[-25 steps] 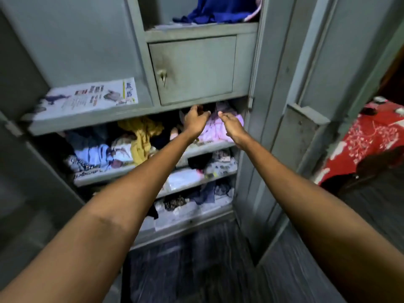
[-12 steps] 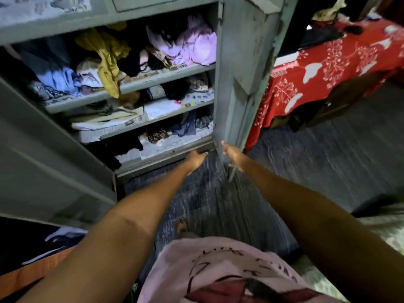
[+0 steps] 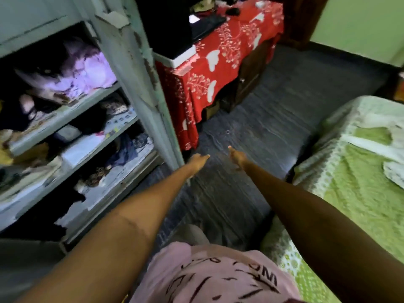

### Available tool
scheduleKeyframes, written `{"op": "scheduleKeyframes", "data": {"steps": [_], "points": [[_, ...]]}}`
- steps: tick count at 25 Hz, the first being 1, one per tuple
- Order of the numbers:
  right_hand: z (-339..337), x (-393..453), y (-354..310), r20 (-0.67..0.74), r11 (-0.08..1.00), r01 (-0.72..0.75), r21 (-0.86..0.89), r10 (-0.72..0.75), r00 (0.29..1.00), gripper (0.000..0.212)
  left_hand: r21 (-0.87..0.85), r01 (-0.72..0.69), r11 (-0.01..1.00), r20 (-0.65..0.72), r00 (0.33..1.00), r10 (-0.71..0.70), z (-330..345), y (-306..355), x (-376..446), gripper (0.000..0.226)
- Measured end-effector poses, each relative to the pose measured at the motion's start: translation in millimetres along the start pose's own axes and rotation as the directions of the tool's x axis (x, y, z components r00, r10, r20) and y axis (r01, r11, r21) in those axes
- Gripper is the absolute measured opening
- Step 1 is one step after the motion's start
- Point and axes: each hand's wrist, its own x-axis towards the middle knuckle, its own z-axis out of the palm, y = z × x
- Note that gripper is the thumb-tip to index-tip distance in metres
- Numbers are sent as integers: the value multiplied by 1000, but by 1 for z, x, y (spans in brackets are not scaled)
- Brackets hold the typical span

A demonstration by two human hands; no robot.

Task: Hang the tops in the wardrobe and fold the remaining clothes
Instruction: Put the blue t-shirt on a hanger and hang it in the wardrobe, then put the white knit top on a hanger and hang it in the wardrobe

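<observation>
- Both hands are empty. The left hand [image 3: 197, 161] reaches forward over the dark floor [image 3: 273, 110] with its fingers straight and together; the right hand [image 3: 237, 157] sits just beside it at 3 o'clock, fingers loosely spread, gripping nothing.
- The wardrobe [image 3: 133, 68] fills the 9 to 11 o'clock side. Its door edge stands just at 10 o'clock from the left hand. The view is blurred, so I cannot tell whether the hand touches the door.
- The clothes are crammed on the shelves: a lilac garment [image 3: 91, 71] on the upper shelf at 10 o'clock, and dark and patterned pieces [image 3: 122, 149] on the lower shelves at 9 o'clock. None is visibly hung or neatly folded, so I judge the task to be at an early stage.
- Risk: the piles are loose and overlapping. Pulling one piece could drag its neighbours off the shelf onto the floor.
- Risk: the door edge shows chipped, peeling paint. Fabric drawn past it could snag, and a hand swung close to it could scrape.
- Risk: tops and other clothes are mixed and bunched. A wrong pick is likely unless each piece is opened out first.
- Risk: the gap between the wardrobe, the table with the red cloth [image 3: 218, 62] at 12 o'clock and the bed [image 3: 354, 176] at 3 o'clock is narrow, so trailing cloth could catch underfoot.
- The bed seems the handiest surface for folding, though crumpled white fabric [image 3: 393, 171] already lies on it.
</observation>
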Motion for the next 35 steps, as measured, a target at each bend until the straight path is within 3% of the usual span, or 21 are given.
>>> {"op": "scheduleKeyframes", "data": {"steps": [5,10,15,17,20,24,28,32,35], "points": [[-80,28,-17,-228,992,-20,126,48,972,36,60,-160,985,194,970,146,47,89,64,41],[-168,44,-38,-466,978,-2,210,102,879,33,117,-333,936,357,893,274,101,197,97,42],[-239,58,-37,-574,936,58,347,162,803,41,134,-432,892,544,784,298,169,275,117,42],[-272,73,-32,-601,908,64,415,220,768,40,170,-458,872,597,752,279,201,305,129,31],[-329,103,-27,-629,894,59,444,264,731,51,215,-507,835,613,735,288,254,355,153,31],[-403,141,-35,-659,846,105,522,322,680,59,208,-521,828,543,765,345,314,423,185,34],[-484,179,-54,-654,861,82,502,316,687,53,215,-539,814,524,767,369,372,494,225,38],[-547,206,-68,-627,815,114,568,339,701,66,215,-516,829,565,758,325,421,544,257,30],[-604,236,-73,-624,779,132,613,376,685,62,245,-560,791,591,733,336,467,590,284,36]]}}
